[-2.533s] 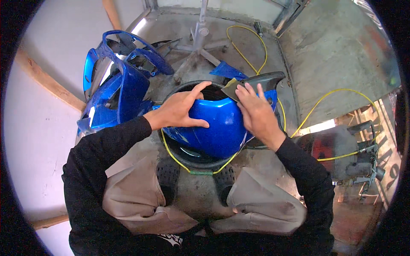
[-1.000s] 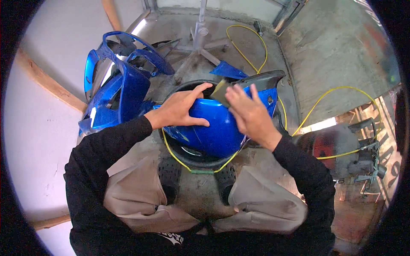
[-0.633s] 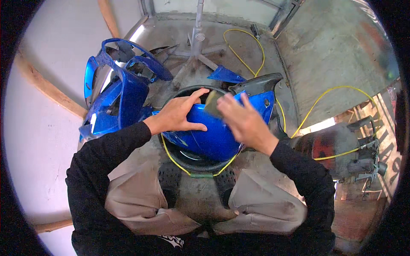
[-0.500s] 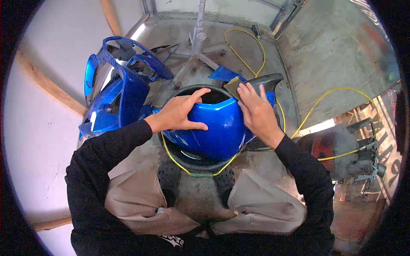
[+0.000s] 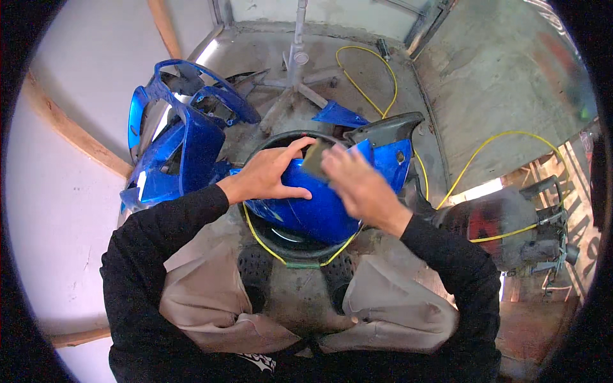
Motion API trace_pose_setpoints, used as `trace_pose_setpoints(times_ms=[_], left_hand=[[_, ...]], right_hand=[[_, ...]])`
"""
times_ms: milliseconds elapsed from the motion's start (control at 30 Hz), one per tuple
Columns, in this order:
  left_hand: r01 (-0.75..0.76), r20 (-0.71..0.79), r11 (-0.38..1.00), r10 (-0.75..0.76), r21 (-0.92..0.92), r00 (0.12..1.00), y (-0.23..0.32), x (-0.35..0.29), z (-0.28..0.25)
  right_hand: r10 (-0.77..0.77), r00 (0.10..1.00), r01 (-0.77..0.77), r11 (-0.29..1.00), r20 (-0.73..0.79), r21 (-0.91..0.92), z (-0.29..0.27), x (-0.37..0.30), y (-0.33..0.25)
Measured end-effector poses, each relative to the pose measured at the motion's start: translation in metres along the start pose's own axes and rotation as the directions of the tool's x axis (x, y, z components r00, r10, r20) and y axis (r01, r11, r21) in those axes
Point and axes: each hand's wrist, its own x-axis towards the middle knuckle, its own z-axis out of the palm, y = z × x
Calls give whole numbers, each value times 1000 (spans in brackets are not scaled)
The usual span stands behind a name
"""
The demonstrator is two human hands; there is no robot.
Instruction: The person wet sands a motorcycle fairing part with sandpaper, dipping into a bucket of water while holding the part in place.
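Head view, as it reaches my screen. Item: blue fairing panel [image 5: 319, 214], curved, scuffed at its left, laid across the mouth of a black bucket [image 5: 300, 253]. Item: left hand [image 5: 265, 177], fingers hooked over the panel's upper edge, thumb spread on its face, gripping it. Item: right hand [image 5: 364, 185], motion-blurred, fingers laid over an olive abrasive sheet [image 5: 313, 161], holding it at that edge, just beside the left hand. Writing: white print on a black sweatshirt [image 5: 143, 274]; dark characters on slatted wood [image 5: 578, 223], far right. Edges: the panel's right end overhangs the bucket rim, near black trim [image 5: 389, 127]. Room: I see concrete floor [image 5: 294, 297] between the shoes; blue fairing pieces [image 5: 201, 134] stand left, a metal stand [image 5: 298, 64] beyond, a red-marked tank [image 5: 511, 217] right.
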Motion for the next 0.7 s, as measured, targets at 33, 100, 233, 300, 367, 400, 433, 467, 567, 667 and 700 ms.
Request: trace_pose_setpoints(times_ms=[33, 100, 233, 300, 367, 400, 433, 467, 567, 667, 700], left_hand=[[-47, -41, 999, 46, -10, 998, 0, 0, 0], [-95, -77, 995, 93, -23, 993, 0, 0, 0], [0, -3, 1000, 0, -16, 1000, 0, -1, 0], [-6, -2, 1000, 6, -6, 1000, 0, -1, 0], [-24, -18, 1000, 24, 4, 1000, 0, -1, 0], [-22, -18, 1000, 22, 3, 1000, 0, -1, -1], [-23, -10, 1000, 23, -10, 1000, 0, -1, -1], [-21, 1, 1000, 21, -21, 1000, 0, -1, -1], [11, 8, 1000, -11, -16, 1000, 0, -1, -1], [-3, 2, 1000, 3, -4, 1000, 0, 0, 0], [-6, 0, 1000, 6, -4, 1000, 0, -1, 0]], right_hand=[[-115, 992, 112, 992, 50, 58, 2, -2, -2], [-123, 990, 120, 991, 65, 58, 4, -7, -1], [124, 988, -138, 979, -97, -153, 1, -10, 7], [262, 945, -284, 954, -194, -93, 3, -8, 3], [83, 993, -86, 996, -82, -34, 4, -5, -4], [19, 999, -17, 998, -33, 65, 3, -4, -7], [-128, 989, 118, 984, 68, 133, 2, -4, -9], [-129, 988, 119, 986, 82, 118, 0, -3, -9], [103, 994, -104, 994, -23, -39, -10, -3, 3], [253, 959, -265, 960, -130, -86, -9, -4, 9], [287, 942, -301, 952, -173, -56, -6, -4, 9]])
